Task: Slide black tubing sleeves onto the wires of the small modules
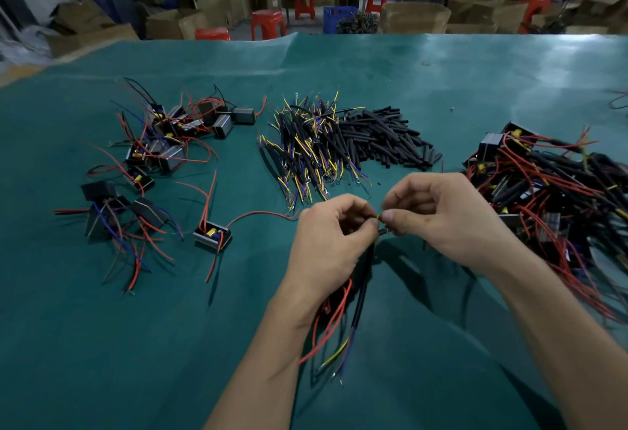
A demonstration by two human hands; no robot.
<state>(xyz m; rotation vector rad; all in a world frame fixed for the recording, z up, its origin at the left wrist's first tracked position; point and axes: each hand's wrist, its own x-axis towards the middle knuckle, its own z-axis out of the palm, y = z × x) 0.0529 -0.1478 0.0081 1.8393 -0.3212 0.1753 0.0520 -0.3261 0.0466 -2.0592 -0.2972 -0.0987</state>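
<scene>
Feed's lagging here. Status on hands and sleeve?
Both hands pinching: left hand, right hand. Black sleeve on wires, hanging below left hand. Nothing in the way.

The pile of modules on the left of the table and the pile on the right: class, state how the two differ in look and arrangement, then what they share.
1. The left pile is loose and spread out, with single modules apart; the right pile is one dense tangle.
2. The left pile's wires look bare red and blue; the right pile shows many black sleeves on its wires.

Shared: both hold small black modules with red wires, lying on the green table cover.
</scene>
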